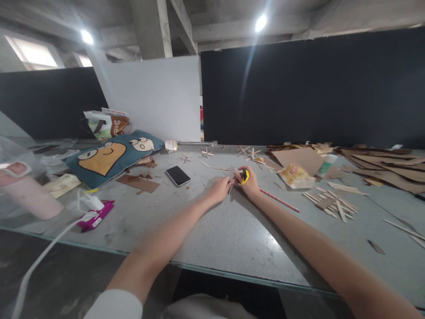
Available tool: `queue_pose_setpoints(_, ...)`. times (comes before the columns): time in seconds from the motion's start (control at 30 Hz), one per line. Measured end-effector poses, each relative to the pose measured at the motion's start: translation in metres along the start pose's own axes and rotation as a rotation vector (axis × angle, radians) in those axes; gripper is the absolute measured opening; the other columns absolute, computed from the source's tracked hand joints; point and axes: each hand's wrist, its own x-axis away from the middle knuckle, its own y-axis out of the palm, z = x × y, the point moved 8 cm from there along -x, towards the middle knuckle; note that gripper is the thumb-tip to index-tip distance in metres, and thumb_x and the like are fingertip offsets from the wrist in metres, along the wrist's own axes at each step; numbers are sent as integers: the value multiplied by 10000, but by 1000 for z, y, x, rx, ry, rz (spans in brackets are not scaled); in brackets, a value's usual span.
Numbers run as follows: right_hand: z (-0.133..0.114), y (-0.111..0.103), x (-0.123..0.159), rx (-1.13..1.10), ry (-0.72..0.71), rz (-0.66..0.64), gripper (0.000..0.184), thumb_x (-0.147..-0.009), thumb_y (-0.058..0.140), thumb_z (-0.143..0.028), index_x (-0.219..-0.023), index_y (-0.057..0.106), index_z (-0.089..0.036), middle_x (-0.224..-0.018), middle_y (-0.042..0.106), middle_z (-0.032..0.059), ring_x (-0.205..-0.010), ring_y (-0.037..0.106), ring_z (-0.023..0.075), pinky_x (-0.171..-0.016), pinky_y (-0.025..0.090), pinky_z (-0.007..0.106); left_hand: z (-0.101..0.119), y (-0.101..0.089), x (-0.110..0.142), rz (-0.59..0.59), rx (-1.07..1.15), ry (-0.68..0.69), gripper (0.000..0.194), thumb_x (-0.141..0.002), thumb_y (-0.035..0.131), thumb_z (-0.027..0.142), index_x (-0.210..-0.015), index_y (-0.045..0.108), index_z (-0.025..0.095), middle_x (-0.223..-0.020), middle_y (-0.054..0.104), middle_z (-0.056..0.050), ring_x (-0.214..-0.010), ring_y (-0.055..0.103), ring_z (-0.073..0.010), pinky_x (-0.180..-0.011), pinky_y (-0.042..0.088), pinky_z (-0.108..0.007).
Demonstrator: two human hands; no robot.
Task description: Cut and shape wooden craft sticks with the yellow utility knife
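My right hand (249, 182) is closed round a yellow and black utility knife (245, 176), held low over the table. Close beside it, my left hand (220, 189) pinches a thin wooden stick (230, 188) with its fingertips. The two hands nearly meet, and the knife's blade cannot be made out. A red patterned pencil (279, 200) lies by my right wrist. Beyond the hands are small star shapes of crossed sticks (244, 151) and a few loose sticks. To the right, a loose pile of flat wooden sticks (332, 204) rests on the table.
On the left lie a black phone (178, 176), a blue cartoon cushion (111, 157), brown card scraps (137, 183), a purple power strip (96, 216) and a pink cup (33, 197). Rightward are a yellow packet (295, 176), a glue bottle (327, 165) and cardboard sheets (388, 166).
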Motion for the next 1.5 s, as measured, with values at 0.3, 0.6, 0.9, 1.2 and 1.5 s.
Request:
queue_pose_setpoints(0.3, -1, -1, -1, 10, -11, 22, 523, -712, 792, -610, -945, 460, -280, -605, 635, -62, -469, 560, 156, -490, 465, 290, 2, 1, 1, 6, -22, 22, 215, -1025, 534, 228, -835, 632, 202, -838, 673, -43, -884, 641, -219, -821, 485, -315)
queue_pose_setpoints(0.6, -2, -3, 0, 4, -18, 42, 514, -722, 788, -603, -946, 462, -275, -603, 638, -58, -460, 539, 150, -485, 451, 288, 6, 0, 2, -3, -38, 40, 219, -1018, 532, 218, -819, 621, 201, -852, 680, -54, -903, 648, -231, -829, 485, -324)
queue_pose_setpoints(0.9, -1, -3, 0, 21, -16, 32, 492, -726, 776, -592, -943, 467, -277, -615, 643, -52, -473, 555, 160, -493, 469, 301, 11, 0, 4, -16, -60, 66, 211, -1017, 524, 195, -827, 616, 205, -882, 687, -59, -946, 646, -236, -876, 491, -338)
queue_pose_setpoints(1.2, -1, -3, 0, 38, -26, 29, 485, -728, 773, -585, -949, 470, -278, -609, 633, -53, -470, 550, 167, -479, 458, 302, 15, 2, 6, -39, -97, 111, 174, -1024, 507, 166, -891, 613, 203, -985, 702, -81, -1057, 648, -256, -932, 494, -356)
queue_pose_setpoints(1.5, -2, -3, 1, 30, -28, 26, 506, -715, 773, -610, -941, 465, -279, -600, 633, -56, -467, 549, 164, -483, 456, 302, 16, 7, 5, -62, -129, 123, 149, -1043, 484, 171, -994, 624, 180, -1078, 708, -109, -1141, 644, -265, -995, 490, -376)
